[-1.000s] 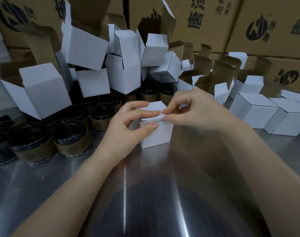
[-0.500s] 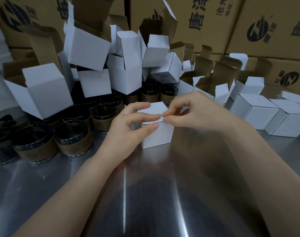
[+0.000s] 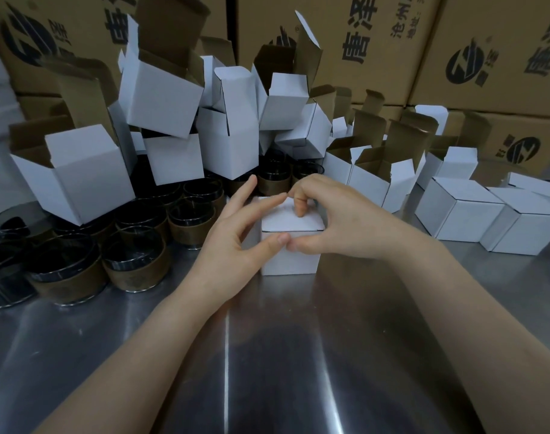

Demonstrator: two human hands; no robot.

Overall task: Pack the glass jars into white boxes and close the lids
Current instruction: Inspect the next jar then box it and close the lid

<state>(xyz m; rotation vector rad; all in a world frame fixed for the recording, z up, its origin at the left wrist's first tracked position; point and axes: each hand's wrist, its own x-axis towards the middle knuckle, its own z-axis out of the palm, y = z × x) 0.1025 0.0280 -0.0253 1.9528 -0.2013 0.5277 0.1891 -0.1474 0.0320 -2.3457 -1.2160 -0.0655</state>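
Both hands meet on one white box (image 3: 290,258), which stands between them and equally near each. The left hand (image 3: 233,242) is spread wide, thumb on the front face, forefinger straight across the lid (image 3: 283,220); the right hand (image 3: 339,227) curls its fingers onto the lid, thumb against the front, pinching that edge. A plain cube without a long axis, lid nearly flush: the remaining push is probably straight down.
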